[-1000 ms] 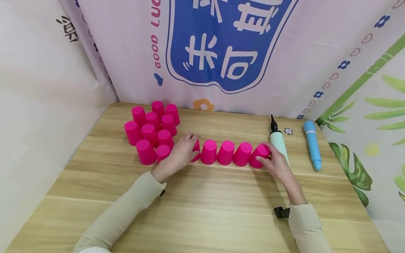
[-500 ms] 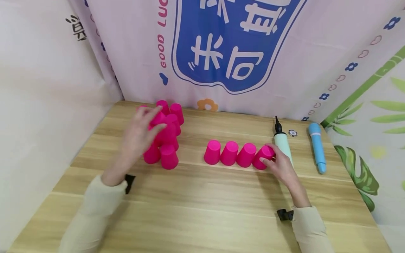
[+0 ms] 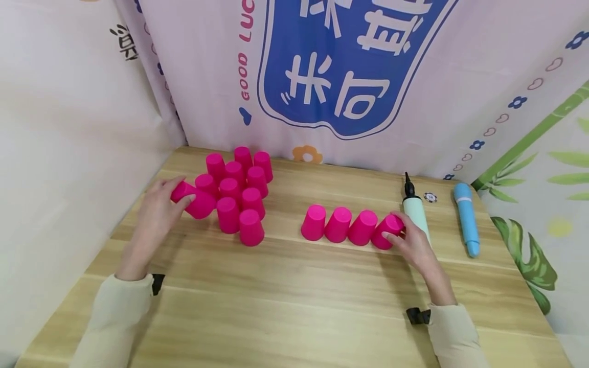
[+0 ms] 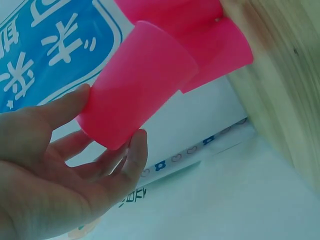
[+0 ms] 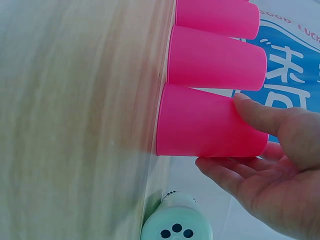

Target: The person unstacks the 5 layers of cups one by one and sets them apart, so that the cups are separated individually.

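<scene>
My left hand (image 3: 156, 209) grips a pink plastic cup (image 4: 137, 85) by its narrow base end, thumb on one side and fingers on the other. This cup tilts sideways, its wide mouth pointing toward a cluster of upturned pink cups (image 3: 228, 214), which it overlaps in the head view. To the right, several more pink cups (image 3: 338, 225) stand mouth-down in a row. At that row's right end, my right hand (image 3: 411, 245) holds the last cup (image 5: 210, 125) between thumb and fingers near its base end; its rim is at the tabletop.
A mint-green hand pump (image 3: 416, 214) with a black nozzle lies just behind the right hand. Farther right are a round chip (image 3: 430, 197) and a blue microphone-shaped object (image 3: 467, 220). A printed cloth (image 3: 216, 76) hangs along the table's back edge.
My left hand has left the row's left end and swung over to the cluster's left side, carrying a cup. The row is one cup shorter. My right hand keeps its hold.
</scene>
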`<act>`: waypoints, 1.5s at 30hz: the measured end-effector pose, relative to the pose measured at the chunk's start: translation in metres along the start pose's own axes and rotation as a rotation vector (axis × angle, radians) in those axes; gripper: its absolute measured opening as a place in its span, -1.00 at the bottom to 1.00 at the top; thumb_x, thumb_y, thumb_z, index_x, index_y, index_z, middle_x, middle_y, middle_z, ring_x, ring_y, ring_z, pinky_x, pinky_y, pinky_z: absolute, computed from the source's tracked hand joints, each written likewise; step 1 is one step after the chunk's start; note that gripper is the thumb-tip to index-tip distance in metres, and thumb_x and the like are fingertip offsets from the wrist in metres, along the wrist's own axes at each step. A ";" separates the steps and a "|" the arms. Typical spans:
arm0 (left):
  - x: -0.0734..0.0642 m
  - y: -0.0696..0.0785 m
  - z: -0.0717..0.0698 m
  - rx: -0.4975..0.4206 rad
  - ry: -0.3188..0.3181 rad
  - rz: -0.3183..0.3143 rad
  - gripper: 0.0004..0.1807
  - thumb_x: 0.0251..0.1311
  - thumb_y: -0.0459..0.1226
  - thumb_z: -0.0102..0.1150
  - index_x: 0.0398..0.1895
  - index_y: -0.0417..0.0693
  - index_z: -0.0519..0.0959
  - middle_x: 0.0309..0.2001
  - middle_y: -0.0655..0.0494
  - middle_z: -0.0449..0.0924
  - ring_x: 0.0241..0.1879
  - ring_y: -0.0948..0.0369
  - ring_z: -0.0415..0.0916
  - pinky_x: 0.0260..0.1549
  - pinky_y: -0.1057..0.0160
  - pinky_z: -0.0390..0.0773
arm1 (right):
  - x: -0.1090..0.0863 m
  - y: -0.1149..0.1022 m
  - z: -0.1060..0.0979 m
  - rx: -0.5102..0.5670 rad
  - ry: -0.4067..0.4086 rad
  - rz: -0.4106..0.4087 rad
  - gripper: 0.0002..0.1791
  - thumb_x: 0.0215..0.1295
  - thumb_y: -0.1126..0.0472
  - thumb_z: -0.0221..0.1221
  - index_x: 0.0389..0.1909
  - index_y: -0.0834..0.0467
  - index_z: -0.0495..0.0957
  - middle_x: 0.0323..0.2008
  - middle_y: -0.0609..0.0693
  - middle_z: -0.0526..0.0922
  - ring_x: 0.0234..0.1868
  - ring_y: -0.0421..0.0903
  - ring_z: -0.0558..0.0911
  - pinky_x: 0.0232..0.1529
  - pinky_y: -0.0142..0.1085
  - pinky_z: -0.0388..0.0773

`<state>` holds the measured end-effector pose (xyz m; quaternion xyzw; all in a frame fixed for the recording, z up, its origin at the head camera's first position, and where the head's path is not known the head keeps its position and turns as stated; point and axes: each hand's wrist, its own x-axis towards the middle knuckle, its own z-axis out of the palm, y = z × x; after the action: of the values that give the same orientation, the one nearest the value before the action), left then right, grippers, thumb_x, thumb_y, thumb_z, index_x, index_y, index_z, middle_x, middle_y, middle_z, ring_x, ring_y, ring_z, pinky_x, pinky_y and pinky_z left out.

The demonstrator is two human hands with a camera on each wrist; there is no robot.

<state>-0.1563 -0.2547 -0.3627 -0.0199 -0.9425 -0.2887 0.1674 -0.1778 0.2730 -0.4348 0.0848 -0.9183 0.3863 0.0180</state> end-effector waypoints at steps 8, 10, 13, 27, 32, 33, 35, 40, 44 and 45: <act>0.001 -0.013 0.007 0.028 0.025 0.030 -0.51 0.22 -0.38 0.21 0.18 -0.45 0.41 -0.06 -0.44 0.36 -0.05 -0.29 0.29 -0.18 -0.20 0.35 | -0.002 0.000 0.001 -0.006 0.015 -0.014 -0.35 0.25 0.36 0.24 0.32 0.35 0.21 0.06 0.34 0.47 0.05 0.24 0.52 0.03 0.07 0.53; 0.002 -0.019 0.015 0.060 -0.012 0.026 -0.51 0.21 -0.37 0.21 0.18 -0.45 0.41 -0.05 -0.45 0.35 -0.03 -0.32 0.27 -0.18 -0.24 0.36 | -0.001 0.000 0.000 -0.010 0.016 -0.017 -0.35 0.26 0.36 0.24 0.32 0.34 0.21 0.06 0.34 0.47 0.05 0.24 0.52 0.02 0.07 0.54; 0.003 -0.026 0.027 0.092 -0.054 0.029 -0.52 0.19 -0.38 0.24 0.15 -0.44 0.43 -0.04 -0.48 0.36 -0.01 -0.35 0.26 -0.14 -0.28 0.36 | -0.001 0.000 -0.001 -0.018 0.010 -0.022 -0.35 0.26 0.36 0.24 0.32 0.33 0.21 0.05 0.33 0.48 0.04 0.23 0.52 0.02 0.07 0.54; -0.008 -0.015 0.037 0.066 -0.029 0.044 -0.39 0.18 -0.36 0.26 0.26 -0.44 0.29 0.10 -0.46 0.27 0.07 -0.33 0.19 -0.13 -0.32 0.39 | 0.001 -0.001 -0.003 -0.017 0.003 -0.032 -0.35 0.26 0.34 0.24 0.32 0.31 0.22 0.05 0.32 0.48 0.03 0.22 0.52 0.01 0.07 0.55; -0.007 0.047 0.037 -0.022 0.119 0.260 -0.42 0.14 -0.39 0.31 0.23 -0.34 0.38 0.13 -0.32 0.34 0.13 -0.22 0.26 0.06 -0.17 0.39 | 0.001 -0.001 -0.005 -0.017 0.012 -0.033 -0.35 0.25 0.34 0.24 0.32 0.31 0.22 0.05 0.33 0.47 0.03 0.23 0.52 0.01 0.07 0.54; -0.006 0.062 0.042 -0.045 0.116 0.316 -0.42 0.11 -0.39 0.34 0.21 -0.33 0.40 0.13 -0.29 0.36 0.13 -0.19 0.29 0.08 -0.12 0.40 | 0.001 -0.001 -0.005 -0.017 0.014 -0.030 -0.35 0.25 0.34 0.24 0.32 0.32 0.21 0.06 0.33 0.47 0.04 0.23 0.51 0.01 0.08 0.54; -0.003 0.089 0.057 -0.082 0.052 0.386 -0.41 0.12 -0.34 0.35 0.22 -0.31 0.40 0.15 -0.25 0.38 0.13 -0.13 0.33 0.09 -0.05 0.45 | 0.001 0.000 -0.006 -0.012 0.014 -0.023 -0.34 0.26 0.34 0.24 0.33 0.32 0.20 0.07 0.34 0.46 0.06 0.24 0.51 0.03 0.08 0.53; 0.003 0.142 0.110 -0.150 -0.233 0.409 -0.30 0.14 -0.20 0.35 0.33 -0.18 0.32 0.21 -0.16 0.35 0.14 -0.03 0.37 0.04 0.07 0.53 | 0.000 0.002 -0.004 -0.002 0.012 -0.013 -0.33 0.27 0.34 0.23 0.34 0.34 0.19 0.07 0.34 0.46 0.07 0.24 0.51 0.04 0.07 0.53; 0.008 0.159 0.150 -0.141 -0.410 0.346 -0.25 0.15 -0.20 0.34 0.40 -0.08 0.26 0.24 -0.11 0.32 0.17 0.00 0.34 0.06 0.05 0.52 | 0.001 0.002 0.000 -0.003 0.004 -0.015 -0.35 0.27 0.35 0.23 0.33 0.33 0.20 0.05 0.33 0.48 0.05 0.23 0.52 0.03 0.06 0.53; 0.008 0.160 0.158 -0.126 -0.427 0.332 -0.26 0.15 -0.22 0.34 0.39 -0.08 0.28 0.23 -0.11 0.33 0.16 0.01 0.35 0.07 0.04 0.51 | 0.001 0.002 0.001 -0.006 -0.002 -0.016 -0.35 0.27 0.34 0.22 0.33 0.32 0.20 0.05 0.33 0.48 0.05 0.22 0.52 0.03 0.06 0.53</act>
<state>-0.1904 -0.0350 -0.3967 -0.2448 -0.9204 -0.3048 0.0085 -0.1787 0.2737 -0.4373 0.0923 -0.9188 0.3832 0.0205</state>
